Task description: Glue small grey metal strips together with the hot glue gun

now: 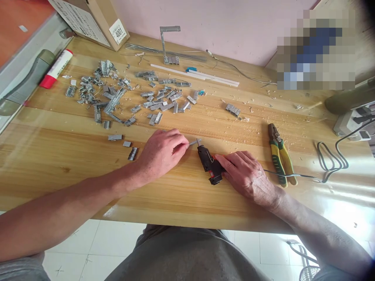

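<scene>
My left hand is closed in a pinch on a small grey strip, whose end sticks out to the right. My right hand is wrapped round a black hot glue gun with a red-orange trigger, held on its side low over the wooden table. Its nozzle points away from me, close to the strip; whether they touch I cannot tell. Left of my left hand lie a grey block, a smaller piece and a ribbed dark piece.
Many small grey pieces lie scattered behind my hands. Pliers with yellow-green handles lie at right, crossed by a cord. White strips, thin wires, a grey upright piece and a cardboard box stand or lie behind.
</scene>
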Action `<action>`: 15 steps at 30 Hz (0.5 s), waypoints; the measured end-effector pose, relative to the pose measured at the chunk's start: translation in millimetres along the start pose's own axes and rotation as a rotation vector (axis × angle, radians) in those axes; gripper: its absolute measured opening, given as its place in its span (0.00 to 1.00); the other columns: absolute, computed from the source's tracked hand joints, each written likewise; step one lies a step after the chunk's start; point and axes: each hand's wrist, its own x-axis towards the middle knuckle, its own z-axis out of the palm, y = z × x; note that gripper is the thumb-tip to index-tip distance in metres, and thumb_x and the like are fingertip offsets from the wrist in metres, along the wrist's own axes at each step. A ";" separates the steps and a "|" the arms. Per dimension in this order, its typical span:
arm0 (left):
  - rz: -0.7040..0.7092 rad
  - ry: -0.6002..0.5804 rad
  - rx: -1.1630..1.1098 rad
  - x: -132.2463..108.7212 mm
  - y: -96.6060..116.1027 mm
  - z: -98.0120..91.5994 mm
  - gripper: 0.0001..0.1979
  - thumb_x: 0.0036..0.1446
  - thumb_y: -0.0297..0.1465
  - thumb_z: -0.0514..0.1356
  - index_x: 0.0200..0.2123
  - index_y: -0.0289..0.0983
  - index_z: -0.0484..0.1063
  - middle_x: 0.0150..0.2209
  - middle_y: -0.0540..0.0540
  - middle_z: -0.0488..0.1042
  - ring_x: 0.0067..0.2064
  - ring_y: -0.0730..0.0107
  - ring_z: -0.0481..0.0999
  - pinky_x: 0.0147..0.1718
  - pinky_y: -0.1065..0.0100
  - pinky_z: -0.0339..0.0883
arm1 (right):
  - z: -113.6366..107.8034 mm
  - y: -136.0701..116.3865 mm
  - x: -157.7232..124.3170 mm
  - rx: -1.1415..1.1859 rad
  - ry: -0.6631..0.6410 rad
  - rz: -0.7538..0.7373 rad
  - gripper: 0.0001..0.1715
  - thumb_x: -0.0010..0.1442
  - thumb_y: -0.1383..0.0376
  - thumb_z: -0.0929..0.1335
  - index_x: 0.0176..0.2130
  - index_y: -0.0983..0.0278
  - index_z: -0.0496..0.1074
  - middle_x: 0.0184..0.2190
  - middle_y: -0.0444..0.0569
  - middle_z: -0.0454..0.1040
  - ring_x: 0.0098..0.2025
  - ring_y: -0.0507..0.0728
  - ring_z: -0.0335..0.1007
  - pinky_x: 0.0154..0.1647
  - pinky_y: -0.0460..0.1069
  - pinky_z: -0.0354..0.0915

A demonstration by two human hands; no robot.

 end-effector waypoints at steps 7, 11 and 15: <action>0.012 0.004 0.001 0.1 0.3 -0.4 0.08 0.71 0.23 0.62 0.37 0.39 0.77 0.34 0.50 0.79 0.38 0.65 0.79 0.43 0.62 0.67 | 2.7 -2.9 1.1 0.000 0.003 0.004 0.17 0.78 0.68 0.66 0.62 0.68 0.72 0.44 0.54 0.82 0.40 0.60 0.74 0.44 0.56 0.68; 0.021 0.008 0.006 0.5 0.5 -0.5 0.08 0.71 0.23 0.62 0.37 0.39 0.77 0.34 0.50 0.79 0.38 0.65 0.79 0.43 0.62 0.67 | 2.7 -3.6 2.4 -0.003 0.019 -0.016 0.17 0.78 0.69 0.66 0.63 0.67 0.72 0.45 0.54 0.83 0.40 0.60 0.74 0.43 0.56 0.69; 0.016 0.007 0.008 0.0 0.2 -0.2 0.08 0.71 0.23 0.62 0.37 0.39 0.77 0.34 0.51 0.79 0.38 0.65 0.79 0.43 0.62 0.67 | 0.9 -4.4 2.3 -0.011 0.015 -0.006 0.17 0.77 0.69 0.67 0.62 0.68 0.72 0.45 0.54 0.83 0.41 0.60 0.74 0.44 0.56 0.69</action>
